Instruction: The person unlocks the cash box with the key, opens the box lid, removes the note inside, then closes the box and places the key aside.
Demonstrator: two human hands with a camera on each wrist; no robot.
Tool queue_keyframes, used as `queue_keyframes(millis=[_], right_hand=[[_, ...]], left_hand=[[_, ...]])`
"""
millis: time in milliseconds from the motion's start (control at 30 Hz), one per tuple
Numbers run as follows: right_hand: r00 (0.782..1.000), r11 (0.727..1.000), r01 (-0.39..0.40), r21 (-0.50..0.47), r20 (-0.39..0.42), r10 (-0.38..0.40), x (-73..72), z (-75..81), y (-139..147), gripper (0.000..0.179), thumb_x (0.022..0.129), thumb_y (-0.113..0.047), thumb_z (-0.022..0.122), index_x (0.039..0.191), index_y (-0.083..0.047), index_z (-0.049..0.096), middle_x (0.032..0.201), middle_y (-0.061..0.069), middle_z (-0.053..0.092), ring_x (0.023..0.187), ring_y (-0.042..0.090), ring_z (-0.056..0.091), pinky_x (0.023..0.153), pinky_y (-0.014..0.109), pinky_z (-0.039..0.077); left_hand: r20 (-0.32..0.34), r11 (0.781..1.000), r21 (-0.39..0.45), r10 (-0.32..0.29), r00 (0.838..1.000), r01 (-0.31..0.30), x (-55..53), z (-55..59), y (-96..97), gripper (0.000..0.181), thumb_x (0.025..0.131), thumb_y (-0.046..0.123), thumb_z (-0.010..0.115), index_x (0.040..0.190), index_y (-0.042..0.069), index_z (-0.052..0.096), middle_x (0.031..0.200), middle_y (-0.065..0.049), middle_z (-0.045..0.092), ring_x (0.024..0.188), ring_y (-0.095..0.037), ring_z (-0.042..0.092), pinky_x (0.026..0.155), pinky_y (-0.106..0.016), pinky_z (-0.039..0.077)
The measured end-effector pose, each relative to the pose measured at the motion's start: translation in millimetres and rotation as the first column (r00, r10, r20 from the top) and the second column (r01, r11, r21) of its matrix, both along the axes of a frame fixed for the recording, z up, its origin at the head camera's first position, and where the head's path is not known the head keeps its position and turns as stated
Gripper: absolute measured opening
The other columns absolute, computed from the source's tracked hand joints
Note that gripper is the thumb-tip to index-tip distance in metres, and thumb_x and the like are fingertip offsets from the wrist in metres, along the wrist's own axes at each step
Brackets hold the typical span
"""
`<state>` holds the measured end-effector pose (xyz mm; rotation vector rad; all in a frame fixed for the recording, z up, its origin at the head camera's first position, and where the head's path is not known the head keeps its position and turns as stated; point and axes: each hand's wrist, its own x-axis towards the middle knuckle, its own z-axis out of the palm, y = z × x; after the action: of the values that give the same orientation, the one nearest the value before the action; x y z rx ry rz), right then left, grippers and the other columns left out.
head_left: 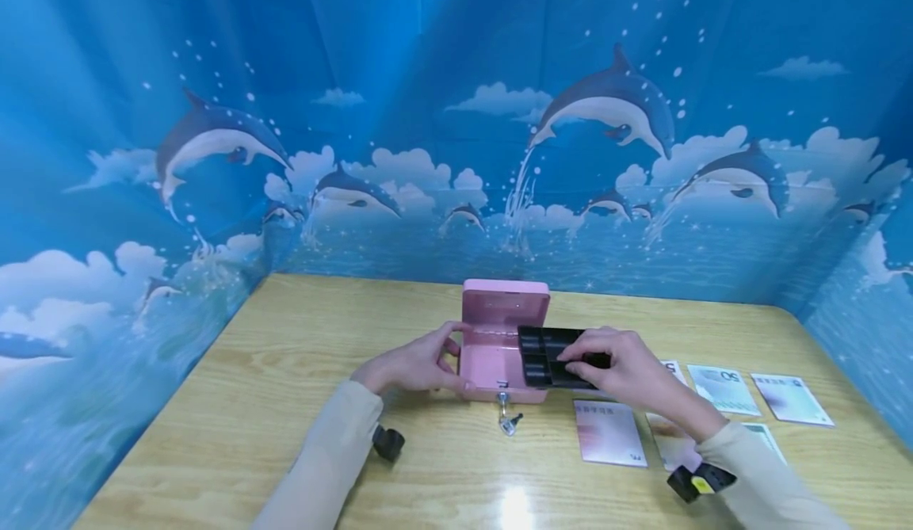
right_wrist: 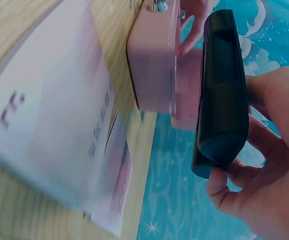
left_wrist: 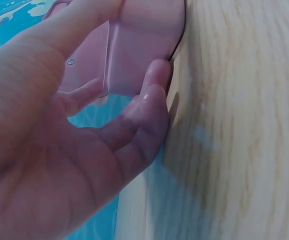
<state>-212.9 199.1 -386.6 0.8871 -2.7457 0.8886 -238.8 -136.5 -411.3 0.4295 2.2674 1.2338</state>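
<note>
A small pink cash box (head_left: 490, 365) stands on the table with its lid (head_left: 503, 305) raised at the back. My left hand (head_left: 422, 361) holds the box by its left side, thumb toward the front corner and fingers toward the rear; the left wrist view has fingertips against the pink wall (left_wrist: 144, 30). With thumb and fingers, my right hand (head_left: 622, 362) pinches a black compartment tray (head_left: 535, 357). The tray is raised and overlaps the box's right side in the head view. In the right wrist view, the tray (right_wrist: 224, 100) appears edge-on beside the box (right_wrist: 152, 65).
Keys (head_left: 509, 422) hang at the lock on the box's front. Several banknotes lie to the right, among them a pinkish note (head_left: 610, 435), a greenish 50 note (head_left: 723, 391) and a pale note (head_left: 792, 400). A dolphin-print curtain (head_left: 428, 118) surrounds the wooden table (head_left: 299, 340).
</note>
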Motion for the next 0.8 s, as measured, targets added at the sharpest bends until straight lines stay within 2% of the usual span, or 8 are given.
queue_keyframes(millis=[367,633,800], right_hand=[[0.998,0.997,-0.052,-0.055,0.015,0.053,-2.4,-3.5,-28,0.023,0.090,-0.007,0.077,0.100,-0.028,0.080,0.097,-0.014,0.076,0.097,0.013,0.070,0.085,0.035,0.060],[0.999,0.998,-0.045,-0.050,0.009,0.045,-7.4,-10.6,-51,0.019,0.090,-0.008,0.077,0.098,-0.025,0.081,0.097,-0.012,0.077,0.097,0.014,0.070,0.084,0.035,0.059],[0.999,0.999,-0.032,-0.035,-0.002,0.032,-10.5,-13.5,-61,0.016,0.090,-0.010,0.077,0.099,-0.023,0.080,0.097,-0.011,0.077,0.097,0.015,0.071,0.086,0.038,0.059]], left_hand=[[-0.018,0.999,-0.025,-0.025,1.000,0.025,0.5,3.1,-2.5,0.102,0.079,0.032,0.088,0.159,0.029,0.026,0.138,-0.010,0.055,0.101,-0.017,0.068,0.083,-0.034,0.060],[-0.029,0.999,-0.037,-0.036,0.999,0.035,-0.6,2.7,-4.8,0.102,0.079,0.033,0.089,0.159,0.031,0.025,0.139,-0.009,0.055,0.103,-0.016,0.068,0.095,-0.039,0.057],[-0.028,0.999,-0.041,-0.032,0.999,0.031,-1.5,2.2,-4.5,0.105,0.078,0.036,0.089,0.160,0.031,0.025,0.139,-0.009,0.054,0.102,-0.016,0.067,0.097,-0.041,0.057]])
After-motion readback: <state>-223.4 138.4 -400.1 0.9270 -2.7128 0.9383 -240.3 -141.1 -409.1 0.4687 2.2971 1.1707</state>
